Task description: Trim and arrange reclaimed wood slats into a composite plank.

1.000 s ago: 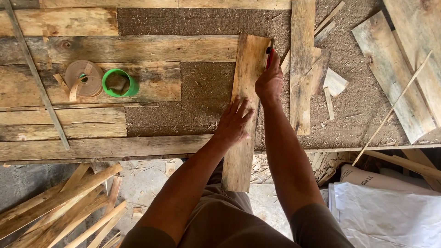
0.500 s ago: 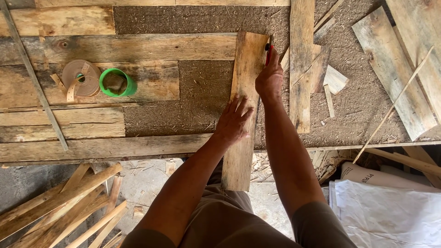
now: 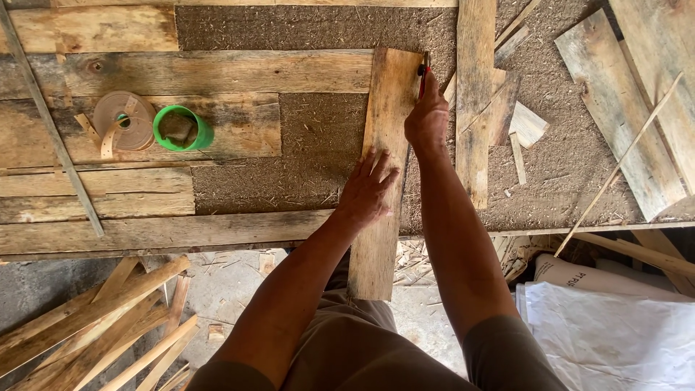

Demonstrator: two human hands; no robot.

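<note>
A long narrow wooden plank (image 3: 385,108) lies across the workbench, its near end hanging over the edge toward me. My left hand (image 3: 368,190) presses flat on the plank's middle, fingers spread. My right hand (image 3: 427,119) is closed around a red and black pencil-like marker (image 3: 423,74), its tip at the plank's far right corner.
A brown tape roll (image 3: 121,120) and a green tape roll (image 3: 181,129) sit on boards at the left. Another upright board (image 3: 474,94) and offcuts lie right of the plank. Wood strips (image 3: 94,318) are piled on the floor at left, white sacks (image 3: 608,326) at right.
My right hand has slid a little farther along the plank's right edge toward its far corner. My left hand stays pressed on the plank.
</note>
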